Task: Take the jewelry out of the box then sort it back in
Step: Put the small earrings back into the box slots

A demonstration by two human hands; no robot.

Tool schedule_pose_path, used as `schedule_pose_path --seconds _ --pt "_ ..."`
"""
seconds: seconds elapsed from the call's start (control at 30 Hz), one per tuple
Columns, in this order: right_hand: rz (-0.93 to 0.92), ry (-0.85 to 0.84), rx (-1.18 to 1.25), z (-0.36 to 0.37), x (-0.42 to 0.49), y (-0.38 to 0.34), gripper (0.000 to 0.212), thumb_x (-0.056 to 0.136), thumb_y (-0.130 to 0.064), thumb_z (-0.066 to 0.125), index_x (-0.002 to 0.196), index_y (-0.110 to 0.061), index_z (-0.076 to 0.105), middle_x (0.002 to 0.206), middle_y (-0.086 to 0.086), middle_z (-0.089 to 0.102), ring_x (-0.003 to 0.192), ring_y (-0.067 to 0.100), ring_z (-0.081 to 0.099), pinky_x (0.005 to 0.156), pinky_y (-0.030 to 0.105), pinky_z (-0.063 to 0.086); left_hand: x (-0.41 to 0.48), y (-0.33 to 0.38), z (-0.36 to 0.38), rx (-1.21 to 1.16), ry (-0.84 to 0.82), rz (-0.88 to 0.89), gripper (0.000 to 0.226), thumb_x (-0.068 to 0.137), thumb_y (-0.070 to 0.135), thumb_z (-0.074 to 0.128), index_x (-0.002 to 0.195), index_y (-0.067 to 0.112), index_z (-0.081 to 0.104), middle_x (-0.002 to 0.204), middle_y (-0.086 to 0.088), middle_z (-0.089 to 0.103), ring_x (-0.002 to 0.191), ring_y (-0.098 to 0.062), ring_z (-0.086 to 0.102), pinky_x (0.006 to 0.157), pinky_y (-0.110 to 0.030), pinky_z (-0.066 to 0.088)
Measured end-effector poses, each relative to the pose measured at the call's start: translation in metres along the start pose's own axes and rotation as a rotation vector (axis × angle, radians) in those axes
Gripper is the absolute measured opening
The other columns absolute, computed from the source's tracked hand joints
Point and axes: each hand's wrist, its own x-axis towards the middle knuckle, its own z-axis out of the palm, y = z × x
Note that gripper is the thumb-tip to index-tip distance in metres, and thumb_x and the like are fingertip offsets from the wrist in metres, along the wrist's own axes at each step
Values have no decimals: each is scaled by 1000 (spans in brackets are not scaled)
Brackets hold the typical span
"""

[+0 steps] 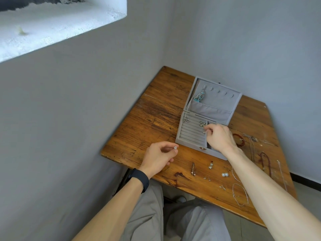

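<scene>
A grey velvet jewelry box (191, 142) stands open on the wooden table (156, 119), its lid (218, 101) leaning back with a turquoise necklace (199, 97) hung inside. My right hand (219, 138) reaches over the box's ridged ring section and pinches a small flower-shaped earring (204, 132) against the slots. Two other earring pairs (186, 119) (201, 123) sit in the upper slots. My left hand (160, 156) hovers by the box's front left corner and pinches a matching small flower earring (175, 147) between thumb and fingers.
Loose jewelry lies on the table in front of and right of the box: bar earrings (193, 168), drop earrings (210, 165), pearl studs (224, 174), small studs (207, 178), a chain (240, 195), a red bracelet (240, 139), beaded necklaces (264, 162). Walls close in left and behind.
</scene>
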Motion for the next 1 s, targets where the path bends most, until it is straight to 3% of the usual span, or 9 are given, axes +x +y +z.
schedule_pose_path --seconds 0.23,0.47,0.6,0.8,0.9,1.0 --pt "-3 19 5 -1 -5 -2 22 98 -24 59 113 -20 75 112 9 73 100 29 68 85 39 57 0 0 2 32 3 9 16 89 24 74 101 34 77 90 15 75 70 -11 72 59 -22 54" --pt "79 67 17 3 -1 -12 17 93 -15 62 98 -22 77 104 4 75 100 26 67 86 35 54 0 0 2 53 3 16 16 89 26 74 99 37 76 89 18 74 70 -10 72 58 -20 54" --pt "112 43 5 3 -2 -14 18 92 -14 61 101 -21 75 106 4 74 103 28 67 87 36 55 -1 2 1 50 8 15 16 89 25 74 100 36 76 91 16 74 70 -12 73 58 -21 54" --pt "81 161 160 7 -25 -1 22 95 -25 63 115 -17 69 109 0 75 96 24 71 85 32 53 -2 5 -2 25 5 1 17 89 22 74 101 33 72 91 12 75 72 -16 74 59 -24 56" --pt "52 229 91 13 -40 16 28 96 -26 59 120 -14 66 116 5 72 111 27 61 89 37 50 -1 8 -2 3 -27 -32 15 88 26 76 102 28 73 92 6 77 76 -18 75 61 -25 57" --pt "101 131 -42 24 -50 31 46 102 -40 44 142 -17 52 149 3 50 143 22 34 110 44 35 2 13 -3 0 -69 -61 17 88 29 76 104 24 73 95 2 77 79 -21 75 64 -27 58"
